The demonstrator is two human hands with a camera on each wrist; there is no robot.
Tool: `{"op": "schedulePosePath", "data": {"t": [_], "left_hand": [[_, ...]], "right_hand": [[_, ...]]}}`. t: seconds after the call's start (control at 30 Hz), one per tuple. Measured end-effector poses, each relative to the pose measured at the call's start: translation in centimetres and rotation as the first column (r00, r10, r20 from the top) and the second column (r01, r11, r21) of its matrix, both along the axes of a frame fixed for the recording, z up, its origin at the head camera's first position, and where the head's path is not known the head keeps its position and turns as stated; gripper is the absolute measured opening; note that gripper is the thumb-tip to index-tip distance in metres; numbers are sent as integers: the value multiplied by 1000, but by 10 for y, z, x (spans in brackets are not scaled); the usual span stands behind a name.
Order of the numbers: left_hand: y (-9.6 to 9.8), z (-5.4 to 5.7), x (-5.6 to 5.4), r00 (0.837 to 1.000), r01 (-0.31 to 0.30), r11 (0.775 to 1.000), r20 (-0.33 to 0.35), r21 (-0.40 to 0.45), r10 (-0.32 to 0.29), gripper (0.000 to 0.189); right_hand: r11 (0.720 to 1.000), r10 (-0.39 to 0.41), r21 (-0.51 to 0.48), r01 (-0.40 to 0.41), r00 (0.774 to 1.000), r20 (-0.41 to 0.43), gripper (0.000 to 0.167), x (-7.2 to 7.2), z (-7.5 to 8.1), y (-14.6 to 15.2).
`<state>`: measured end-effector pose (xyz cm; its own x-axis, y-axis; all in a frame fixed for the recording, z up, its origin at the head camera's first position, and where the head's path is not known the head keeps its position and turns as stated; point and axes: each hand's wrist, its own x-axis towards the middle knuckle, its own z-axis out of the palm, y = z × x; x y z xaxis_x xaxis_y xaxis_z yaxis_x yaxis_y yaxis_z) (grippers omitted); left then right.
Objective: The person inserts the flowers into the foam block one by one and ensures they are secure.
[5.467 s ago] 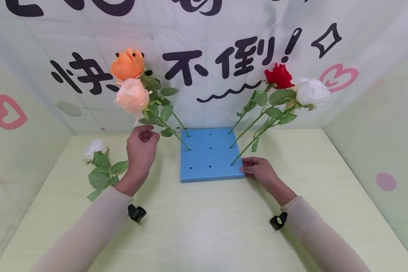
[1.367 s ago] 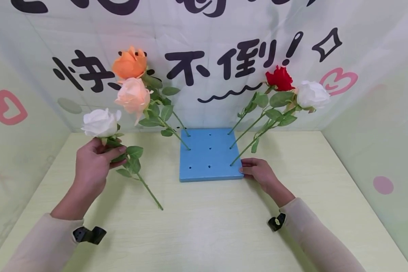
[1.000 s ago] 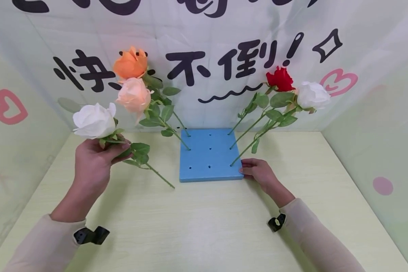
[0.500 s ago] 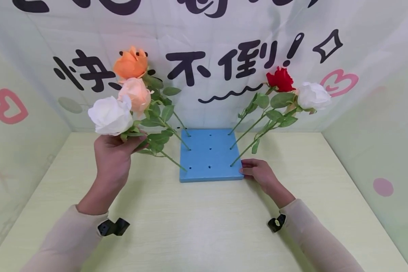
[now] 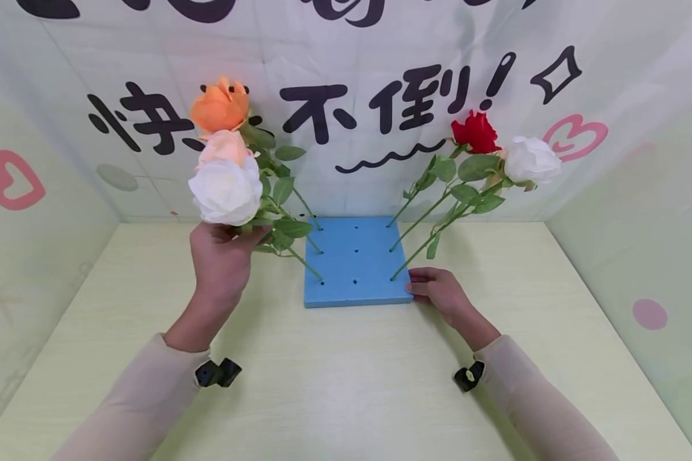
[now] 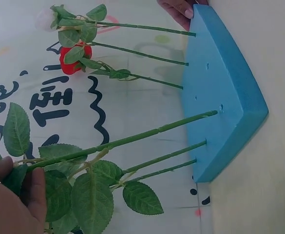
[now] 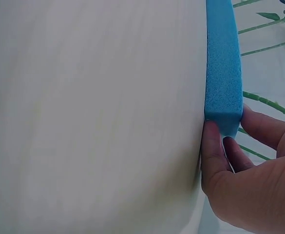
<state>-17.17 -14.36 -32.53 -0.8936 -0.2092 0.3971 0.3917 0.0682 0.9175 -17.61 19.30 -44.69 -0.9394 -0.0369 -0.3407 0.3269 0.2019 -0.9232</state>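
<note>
My left hand [image 5: 222, 266] pinches a white rose [image 5: 227, 192] by its stem below the bloom. The rose leans left, and its stem's lower end is right beside the front-left hole of the blue foam block [image 5: 337, 298]; the left wrist view shows the bare stem tip [image 6: 213, 113] close to that hole. My right hand [image 5: 441, 294] grips the block's front right corner, thumb on top and fingers at its side, as the right wrist view shows. An orange rose [image 5: 219, 105] and a peach rose [image 5: 225, 146], partly hidden by the white bloom, stand in the left holes.
A red rose [image 5: 474, 132], another white rose [image 5: 532, 160] and a third stem between them lean right from the block's right-hand holes. The middle column has several bare holes. Behind the pale wooden table [image 5: 346, 384] hangs a printed backdrop [image 5: 300, 173].
My left hand reached for the white rose lying at the left, lifted it and carried it right, swinging its stem end to the block's front-left hole. My right hand stayed at the corner.
</note>
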Motion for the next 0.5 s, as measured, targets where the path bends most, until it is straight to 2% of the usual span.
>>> {"op": "schedulePosePath", "data": {"t": [0.07, 0.13, 0.5], "left_hand": [[1, 0, 0, 1000, -20, 998, 4, -56, 21, 40], [1, 0, 0, 1000, -21, 997, 8, -71, 22, 39], [2, 1, 3, 1000, -15, 998, 4, -66, 15, 39]], "right_hand": [[1000, -1, -2, 1, 1000, 7, 47, -1, 0, 0], [1000, 3, -4, -3, 1000, 8, 48, -1, 0, 0], [1000, 4, 8, -4, 1000, 7, 48, 0, -1, 1]]}}
